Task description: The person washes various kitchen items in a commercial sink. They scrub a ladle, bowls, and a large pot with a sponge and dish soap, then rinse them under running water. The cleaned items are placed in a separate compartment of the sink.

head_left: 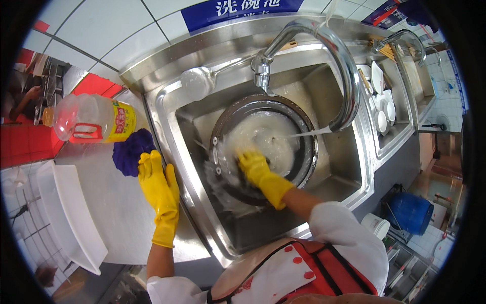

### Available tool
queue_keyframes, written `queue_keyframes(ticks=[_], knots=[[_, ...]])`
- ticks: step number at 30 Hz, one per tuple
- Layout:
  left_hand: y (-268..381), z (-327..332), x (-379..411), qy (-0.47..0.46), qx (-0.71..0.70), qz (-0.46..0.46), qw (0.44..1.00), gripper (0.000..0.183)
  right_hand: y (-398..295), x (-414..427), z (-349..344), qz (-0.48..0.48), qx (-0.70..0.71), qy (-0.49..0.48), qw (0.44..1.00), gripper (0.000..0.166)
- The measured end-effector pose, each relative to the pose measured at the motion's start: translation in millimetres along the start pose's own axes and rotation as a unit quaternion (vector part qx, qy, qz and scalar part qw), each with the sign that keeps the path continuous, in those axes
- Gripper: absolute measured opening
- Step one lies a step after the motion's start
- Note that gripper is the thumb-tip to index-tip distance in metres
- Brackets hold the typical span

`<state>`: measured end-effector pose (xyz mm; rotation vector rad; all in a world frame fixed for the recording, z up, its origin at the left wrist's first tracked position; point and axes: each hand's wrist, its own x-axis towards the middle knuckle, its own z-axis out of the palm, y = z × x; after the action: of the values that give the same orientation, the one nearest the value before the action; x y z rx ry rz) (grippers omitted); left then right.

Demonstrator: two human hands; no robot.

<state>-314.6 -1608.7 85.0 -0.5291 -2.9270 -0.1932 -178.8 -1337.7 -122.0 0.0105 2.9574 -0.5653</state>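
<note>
My right hand (pixel 258 169), in a yellow rubber glove, is in a large dark round pan (pixel 309 152) of cloudy water; its fingers are blurred, with something dark beside them. The pan sits in a stainless steel sink (pixel 330 182), and water from the chrome gooseneck faucet (pixel 351 91) runs into it. My left hand (pixel 157 186), also gloved in yellow, lies on the steel counter (pixel 114 212) left of the sink, its fingertips touching a crumpled purple cloth (pixel 133 152). Whether they grip the cloth is unclear.
A clear plastic jug (pixel 91 117) lies behind the cloth. A wide metal ladle or turner (pixel 198 83) rests on the sink's back rim. At the left is a white plastic tray (pixel 72 216). White dishes (pixel 381 110) fill part of the neighbouring sink; a blue barrel (pixel 410 212) stands at right.
</note>
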Motion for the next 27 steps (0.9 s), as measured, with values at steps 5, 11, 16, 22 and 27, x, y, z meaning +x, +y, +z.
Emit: queue_keyframes(ticks=[5,11,16,22,27], knots=[[-1.3,-4.7,1.7,-0.002,-0.016,0.000,1.000,0.051,133.1,25.2,-47.6,-0.019,-0.213,-0.017,0.977,0.063],[-0.4,-6.3,-3.4,0.027,-0.036,-0.008,0.999,0.045,62.6,-78.5,-87.5,-0.027,-0.118,-0.187,0.975,0.050],[-0.5,2.3,-3.4,0.021,-0.022,0.013,0.999,0.049,-41.2,-86.2,-2.1,0.070,0.234,0.062,0.968,0.048],[-3.2,7.7,-11.2,0.023,-0.009,0.016,1.000,0.051,48.4,-147.9,-59.2,-0.141,0.133,-0.066,0.979,0.051],[-10.5,12.8,-15.4,0.034,0.001,0.029,0.999,0.055,167.7,-137.8,-132.2,-0.007,-0.048,-0.099,0.994,0.035]])
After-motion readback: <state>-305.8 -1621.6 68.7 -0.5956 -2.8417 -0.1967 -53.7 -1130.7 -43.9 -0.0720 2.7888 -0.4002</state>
